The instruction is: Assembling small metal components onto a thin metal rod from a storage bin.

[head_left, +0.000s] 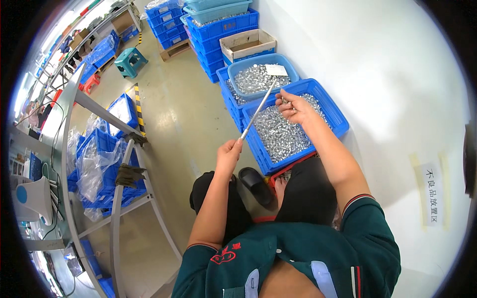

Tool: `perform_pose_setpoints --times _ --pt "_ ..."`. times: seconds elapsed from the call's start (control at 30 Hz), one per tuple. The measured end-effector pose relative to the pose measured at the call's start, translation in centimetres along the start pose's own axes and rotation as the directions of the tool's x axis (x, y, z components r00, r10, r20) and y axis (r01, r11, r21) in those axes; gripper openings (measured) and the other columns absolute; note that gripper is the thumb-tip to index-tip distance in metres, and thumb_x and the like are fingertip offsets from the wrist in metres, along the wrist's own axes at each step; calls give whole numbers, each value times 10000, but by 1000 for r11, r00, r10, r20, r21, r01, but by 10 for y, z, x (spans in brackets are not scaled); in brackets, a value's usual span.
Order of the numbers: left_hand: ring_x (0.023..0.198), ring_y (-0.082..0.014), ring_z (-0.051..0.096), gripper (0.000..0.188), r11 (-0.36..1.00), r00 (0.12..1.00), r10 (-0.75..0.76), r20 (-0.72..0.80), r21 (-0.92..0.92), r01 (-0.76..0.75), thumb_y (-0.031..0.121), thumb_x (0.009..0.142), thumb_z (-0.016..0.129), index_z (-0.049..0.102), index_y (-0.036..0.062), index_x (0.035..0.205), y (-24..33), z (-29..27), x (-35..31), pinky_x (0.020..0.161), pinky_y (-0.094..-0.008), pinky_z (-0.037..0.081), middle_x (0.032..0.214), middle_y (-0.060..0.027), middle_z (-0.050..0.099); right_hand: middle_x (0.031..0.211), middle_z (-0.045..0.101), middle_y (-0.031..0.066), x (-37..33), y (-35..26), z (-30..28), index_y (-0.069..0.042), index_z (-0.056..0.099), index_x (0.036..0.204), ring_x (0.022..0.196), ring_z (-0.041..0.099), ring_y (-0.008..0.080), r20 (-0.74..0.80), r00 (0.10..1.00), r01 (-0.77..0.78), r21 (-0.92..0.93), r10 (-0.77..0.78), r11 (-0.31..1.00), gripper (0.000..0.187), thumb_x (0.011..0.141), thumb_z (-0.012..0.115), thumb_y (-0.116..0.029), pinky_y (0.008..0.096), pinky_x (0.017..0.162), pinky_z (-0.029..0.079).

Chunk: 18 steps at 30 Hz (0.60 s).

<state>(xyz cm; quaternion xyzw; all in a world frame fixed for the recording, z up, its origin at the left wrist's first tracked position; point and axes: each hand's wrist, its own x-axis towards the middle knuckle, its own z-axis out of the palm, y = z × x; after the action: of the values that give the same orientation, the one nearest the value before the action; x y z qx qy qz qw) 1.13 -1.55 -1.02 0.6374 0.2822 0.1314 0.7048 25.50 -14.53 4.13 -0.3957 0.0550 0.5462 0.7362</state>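
Note:
My left hand is closed around the lower end of a long, thin silvery rod, which slants up and away to the right. My right hand hovers over a blue plastic crate, its fingers curled around a few small metal parts. The rod's far tip ends just left of those fingers, apart from them. Heaped in the crate are many small shiny metal parts, too small to name exactly. Whether anything is threaded on the rod is unclear.
Behind the crate, a light-blue basket of similar parts carries a white card. Stacked blue crates and a cardboard box stand beyond. A metal-framed table is at left, a green stool farther off, a white wall at right.

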Motion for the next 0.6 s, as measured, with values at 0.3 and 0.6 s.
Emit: perform_pose_setpoints --times 0.3,0.6 --pt "396 -14 251 335 1000 1000 -13 7 -15 13 342 864 524 458 109 633 -3 -1 2 359 -204 165 488 90 311 769 494 63 15 -1 -20 -3 481 961 544 416 72 -121 992 -43 -4 42 999 222 907 441 -214 140 338 296" --pt "443 -28 275 349 991 997 82 -9 105 -80 315 856 542 455 93 602 -6 -2 1 408 -216 204 499 71 339 724 498 38 4 -9 -19 -11 508 934 503 395 58 9 996 88 1 -88 996 181 855 556 -166 152 340 276"
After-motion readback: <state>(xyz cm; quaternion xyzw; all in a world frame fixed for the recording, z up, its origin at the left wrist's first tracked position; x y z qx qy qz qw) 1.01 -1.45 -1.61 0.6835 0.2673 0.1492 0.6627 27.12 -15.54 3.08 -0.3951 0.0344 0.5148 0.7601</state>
